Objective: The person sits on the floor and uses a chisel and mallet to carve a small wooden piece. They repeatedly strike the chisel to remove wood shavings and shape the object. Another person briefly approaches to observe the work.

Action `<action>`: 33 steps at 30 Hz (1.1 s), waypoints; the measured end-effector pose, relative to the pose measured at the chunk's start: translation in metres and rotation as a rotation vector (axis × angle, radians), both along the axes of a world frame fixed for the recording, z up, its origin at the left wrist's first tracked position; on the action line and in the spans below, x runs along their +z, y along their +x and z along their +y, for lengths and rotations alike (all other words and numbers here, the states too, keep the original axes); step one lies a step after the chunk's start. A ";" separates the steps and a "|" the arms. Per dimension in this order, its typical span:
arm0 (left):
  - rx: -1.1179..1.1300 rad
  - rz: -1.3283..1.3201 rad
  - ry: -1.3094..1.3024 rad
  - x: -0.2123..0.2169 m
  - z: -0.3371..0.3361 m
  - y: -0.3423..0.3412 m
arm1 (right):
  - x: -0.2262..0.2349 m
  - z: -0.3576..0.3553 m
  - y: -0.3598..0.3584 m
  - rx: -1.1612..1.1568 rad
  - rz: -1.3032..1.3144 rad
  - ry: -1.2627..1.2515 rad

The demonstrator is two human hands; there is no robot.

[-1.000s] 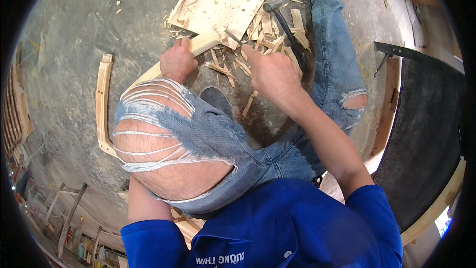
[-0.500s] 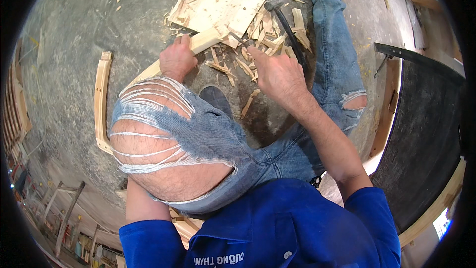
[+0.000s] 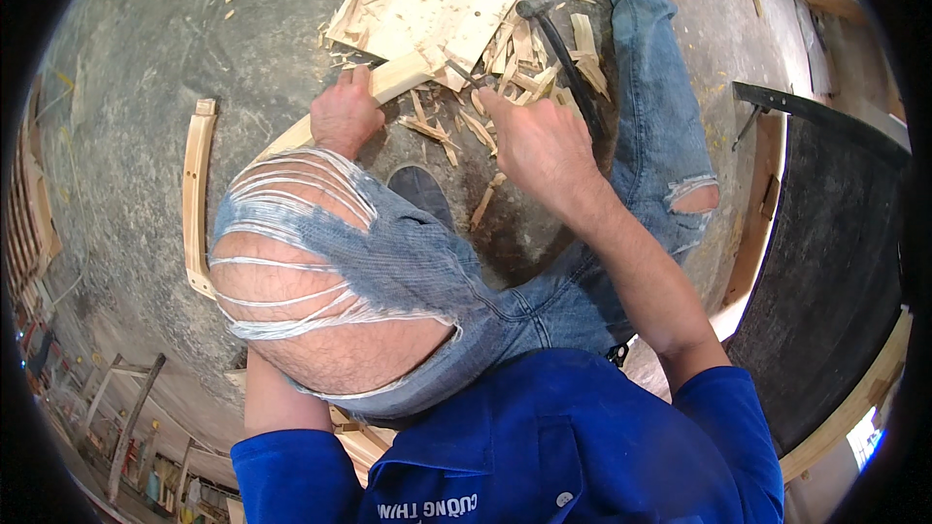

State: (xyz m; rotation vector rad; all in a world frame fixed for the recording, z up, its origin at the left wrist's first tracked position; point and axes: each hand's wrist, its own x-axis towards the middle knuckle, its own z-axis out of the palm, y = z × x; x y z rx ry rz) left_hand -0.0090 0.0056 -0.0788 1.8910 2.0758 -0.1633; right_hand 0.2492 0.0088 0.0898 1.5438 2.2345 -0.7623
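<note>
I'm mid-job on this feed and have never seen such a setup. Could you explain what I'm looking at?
There's no machine here: these are a person's bare hands. The view looks down from a wide fisheye camera on their head, so straight edges bend near the rim. The left hand grips a long wooden piece, whose end overlaps the corner of a square board. The right hand holds a thin chisel-like tool, its tip close to that end. On the floor lie wood chips, a hammer and, off to the left, a curved wooden part.
</note>
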 end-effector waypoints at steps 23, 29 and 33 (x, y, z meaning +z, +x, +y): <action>-0.007 0.031 -0.135 0.024 0.001 -0.004 | -0.004 0.011 -0.013 -0.006 0.038 0.013; 0.017 0.037 -0.049 0.006 0.000 0.006 | -0.039 0.001 0.023 -0.157 0.101 0.015; -0.003 0.034 -0.025 0.011 -0.004 -0.005 | -0.003 0.008 0.040 -0.116 0.123 0.097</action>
